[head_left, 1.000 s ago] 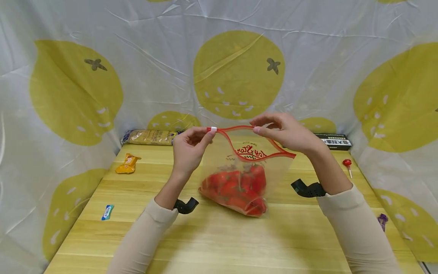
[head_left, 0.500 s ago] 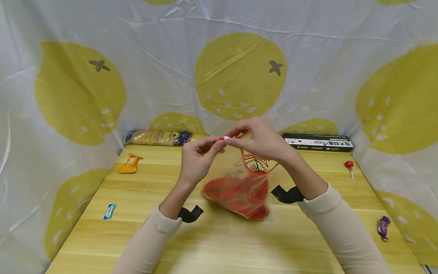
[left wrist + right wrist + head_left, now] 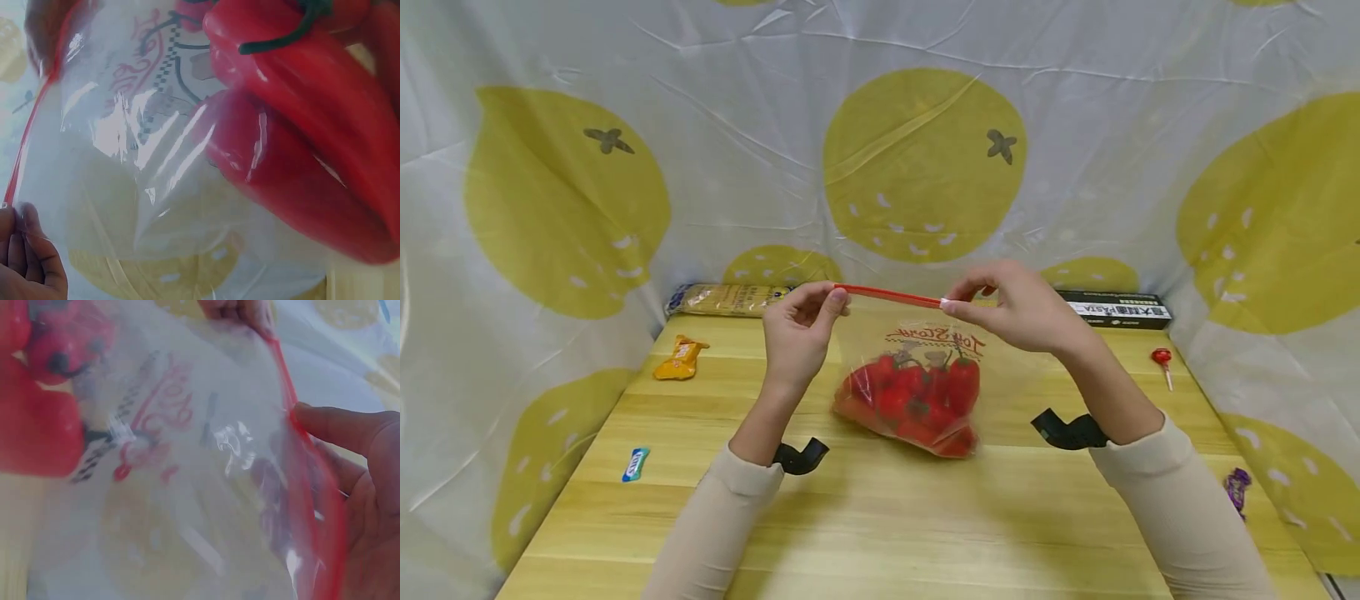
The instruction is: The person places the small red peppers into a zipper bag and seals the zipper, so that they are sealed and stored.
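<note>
A clear zip bag (image 3: 868, 333) with a red zip strip and red lettering hangs between the hands. Red peppers (image 3: 964, 387) with green stems lie in its bottom; one pepper (image 3: 300, 112) looms large in the left wrist view. At the strip's left end, my left hand (image 3: 797, 332) pinches the bag between thumb and fingers. My right hand (image 3: 1018, 307) pinches the white slider (image 3: 945, 304) on the red strip. The strip runs straight and closed between the hands. Right of the slider, in the right wrist view, the red edges (image 3: 322, 506) look parted beside the right hand.
On the wooden table (image 3: 880, 533) lie an orange-wrapped candy (image 3: 681, 358), a small blue-green packet (image 3: 635, 464), a red lollipop (image 3: 1162, 360) and a purple-wrapped candy (image 3: 1237, 490). A pasta pack (image 3: 726, 300) and a black pasta box (image 3: 1116, 308) lie along the back curtain (image 3: 737, 167).
My right hand went left to the white slider beside the left hand, then drew it rightward along the strip. The gaping mouth between the hands is now a closed line.
</note>
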The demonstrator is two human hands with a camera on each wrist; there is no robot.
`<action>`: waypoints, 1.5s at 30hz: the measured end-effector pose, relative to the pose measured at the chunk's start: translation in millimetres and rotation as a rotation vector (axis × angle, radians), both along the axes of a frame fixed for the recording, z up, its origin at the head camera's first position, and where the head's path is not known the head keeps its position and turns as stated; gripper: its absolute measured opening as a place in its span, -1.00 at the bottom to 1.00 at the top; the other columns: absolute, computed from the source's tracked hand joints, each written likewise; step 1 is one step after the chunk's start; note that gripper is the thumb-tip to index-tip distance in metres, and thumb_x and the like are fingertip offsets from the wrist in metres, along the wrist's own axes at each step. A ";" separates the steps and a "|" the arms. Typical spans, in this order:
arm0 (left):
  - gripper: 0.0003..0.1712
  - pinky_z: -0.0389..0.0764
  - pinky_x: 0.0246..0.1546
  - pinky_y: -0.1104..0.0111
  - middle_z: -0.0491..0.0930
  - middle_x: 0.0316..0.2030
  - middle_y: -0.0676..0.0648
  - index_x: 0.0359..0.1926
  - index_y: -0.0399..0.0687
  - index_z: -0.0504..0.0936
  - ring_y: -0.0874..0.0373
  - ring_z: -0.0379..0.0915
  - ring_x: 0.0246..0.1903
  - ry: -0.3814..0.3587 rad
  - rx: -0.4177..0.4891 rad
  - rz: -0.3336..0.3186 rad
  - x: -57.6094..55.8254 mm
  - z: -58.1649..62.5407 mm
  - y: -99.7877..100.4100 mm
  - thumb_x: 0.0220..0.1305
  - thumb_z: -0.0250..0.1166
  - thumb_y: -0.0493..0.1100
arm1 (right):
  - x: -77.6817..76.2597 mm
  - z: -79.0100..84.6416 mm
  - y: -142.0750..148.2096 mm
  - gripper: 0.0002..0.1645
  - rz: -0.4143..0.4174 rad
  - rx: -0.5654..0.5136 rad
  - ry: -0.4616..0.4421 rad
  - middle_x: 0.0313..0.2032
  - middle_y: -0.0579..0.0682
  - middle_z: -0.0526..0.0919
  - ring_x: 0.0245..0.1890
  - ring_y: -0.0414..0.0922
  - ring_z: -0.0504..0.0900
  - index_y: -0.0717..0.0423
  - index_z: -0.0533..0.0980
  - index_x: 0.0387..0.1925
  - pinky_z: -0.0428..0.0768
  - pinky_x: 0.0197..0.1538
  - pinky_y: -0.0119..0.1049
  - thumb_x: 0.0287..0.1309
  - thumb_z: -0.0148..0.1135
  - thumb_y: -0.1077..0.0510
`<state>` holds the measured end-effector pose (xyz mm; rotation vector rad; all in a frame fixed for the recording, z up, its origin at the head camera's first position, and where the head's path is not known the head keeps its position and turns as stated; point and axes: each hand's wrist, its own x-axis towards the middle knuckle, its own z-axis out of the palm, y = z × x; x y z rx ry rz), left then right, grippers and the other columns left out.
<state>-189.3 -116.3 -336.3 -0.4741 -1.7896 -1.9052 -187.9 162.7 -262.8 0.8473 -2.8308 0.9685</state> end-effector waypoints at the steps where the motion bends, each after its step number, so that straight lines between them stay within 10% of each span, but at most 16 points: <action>1: -0.82 0.66 -0.27 0.45 0.70 -0.44 0.08 -0.23 -0.45 0.63 0.19 0.63 -0.42 -0.001 0.010 0.008 -2.4 -4.0 -4.8 0.23 0.32 -0.33 | 0.8 -0.8 6.3 -0.79 -0.018 0.010 0.002 -0.28 -0.24 0.68 -0.19 -0.23 0.56 -0.24 0.66 -0.24 0.51 -0.05 -0.12 0.25 0.23 -0.18; 9: -0.85 0.66 -0.23 0.42 0.71 -0.41 0.01 -0.25 -0.32 0.66 0.16 0.62 -0.42 0.038 0.088 0.044 -15.6 -26.7 -35.7 0.23 0.34 -0.27 | 17.3 -1.3 59.8 -0.86 -0.138 0.048 0.025 -0.32 -0.24 0.67 -0.29 -0.26 0.54 -0.28 0.65 -0.26 0.51 -0.23 -0.31 0.23 0.26 -0.15; 14: -0.87 0.66 -0.17 0.38 0.71 -0.39 -0.03 -0.24 -0.37 0.65 0.12 0.62 -0.40 0.106 0.129 0.004 -10.3 -22.2 -33.4 0.25 0.30 -0.34 | 26.3 -3.9 69.5 -0.92 -0.063 0.037 0.084 -0.28 -0.31 0.67 -0.26 -0.33 0.55 -0.28 0.63 -0.23 0.51 -0.25 -0.42 0.23 0.29 -0.06; 22: -0.88 0.66 -0.23 0.34 0.72 -0.36 0.03 -0.24 -0.40 0.67 0.11 0.62 -0.39 0.246 0.081 -0.036 -4.4 -7.4 -6.6 0.22 0.29 -0.38 | 15.2 -15.0 3.1 -0.61 0.132 -0.066 0.197 -0.07 -0.32 0.67 -0.08 -0.36 0.60 -0.32 0.55 0.04 0.56 -0.06 -0.30 0.15 0.35 -0.12; 27: -0.85 0.68 -0.22 0.31 0.72 -0.34 0.05 -0.21 -0.40 0.67 0.13 0.65 -0.35 0.253 0.065 -0.084 1.5 -6.2 -0.3 0.22 0.31 -0.36 | 6.2 -21.7 -37.7 -0.77 0.219 -0.214 0.347 -0.26 -0.29 0.71 -0.35 -0.36 0.57 -0.14 0.68 -0.14 0.52 -0.30 -0.38 0.13 0.40 0.08; 32: -0.67 0.66 -0.05 0.28 0.72 -0.19 -0.06 -0.02 -0.40 0.62 0.08 0.66 -0.16 0.126 0.043 -0.114 2.1 -25.0 -22.6 0.19 0.35 -0.34 | 6.1 -24.0 -46.1 -0.86 0.179 -0.345 0.433 -0.36 -0.25 0.71 -0.55 -0.33 0.42 -0.09 0.73 -0.26 0.39 -0.49 -0.42 0.12 0.40 0.17; 39: -0.54 0.57 0.07 0.46 0.62 0.06 -0.09 0.18 -0.26 0.51 0.12 0.54 0.10 -0.314 -0.081 -0.280 -10.2 -97.2 -69.6 0.29 0.30 -0.20 | 28.4 -5.1 -39.0 -0.84 0.051 -0.420 0.440 -0.39 -0.05 0.74 -0.55 -0.28 0.44 0.12 0.72 -0.25 0.36 -0.51 -0.42 0.09 0.38 0.32; 45: -0.43 0.56 0.11 0.39 0.46 0.25 -0.15 0.32 -0.14 0.39 0.05 0.41 0.25 -0.480 -0.132 -0.464 -18.2 -134.2 -74.8 0.32 0.28 -0.18 | 44.0 12.3 -37.7 -0.89 -0.036 -0.492 0.424 -0.41 0.06 0.71 -0.51 -0.26 0.50 0.24 0.70 -0.28 0.40 -0.53 -0.47 0.11 0.35 0.34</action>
